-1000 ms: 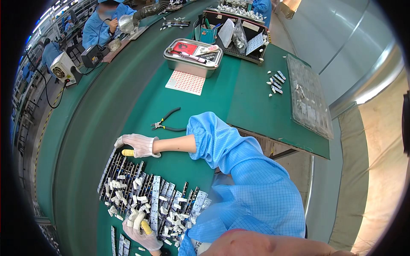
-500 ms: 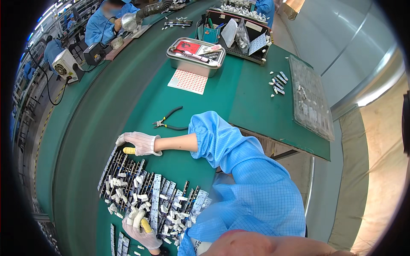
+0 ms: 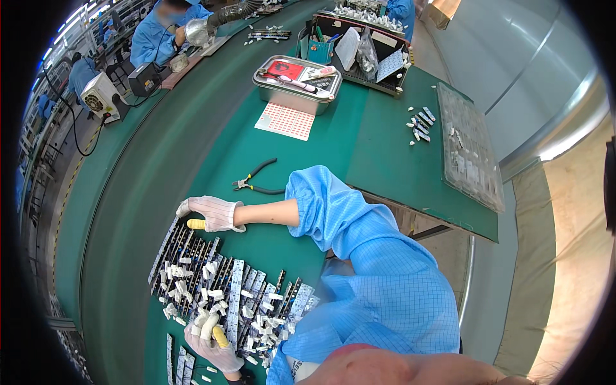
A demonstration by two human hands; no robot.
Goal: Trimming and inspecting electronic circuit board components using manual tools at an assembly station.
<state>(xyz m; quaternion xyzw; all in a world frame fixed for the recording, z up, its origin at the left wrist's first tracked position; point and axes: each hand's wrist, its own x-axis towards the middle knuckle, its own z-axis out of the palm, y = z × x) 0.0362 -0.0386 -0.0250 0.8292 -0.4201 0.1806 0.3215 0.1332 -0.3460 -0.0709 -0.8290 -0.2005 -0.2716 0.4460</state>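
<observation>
A dense row of narrow circuit board strips [image 3: 235, 292] with white connectors [image 3: 178, 272] lies on the green work surface. My right hand [image 3: 215, 213], in a white glove with a yellow finger cover, is at the far end of the row. Its fingers bend round the upper end of the leftmost strip [image 3: 162, 253], with the thumb beside it. Among the connectors at the near end is my left hand [image 3: 212, 343], also gloved and with a yellow finger cover. Its fingers are curled together. What they grip is hidden among white parts.
Cutting pliers [image 3: 256, 178] lie beyond my right forearm. Farther off are a sticker sheet [image 3: 285, 122], a metal tin [image 3: 297, 96] with tools and a black bin [image 3: 394, 83]. A clear plastic tray [image 3: 471, 154] lies at the right. A co-worker [image 3: 154, 38] sits across the belt.
The whole view has shifted very slightly. Both hands keep their places at the two ends of the strips.
</observation>
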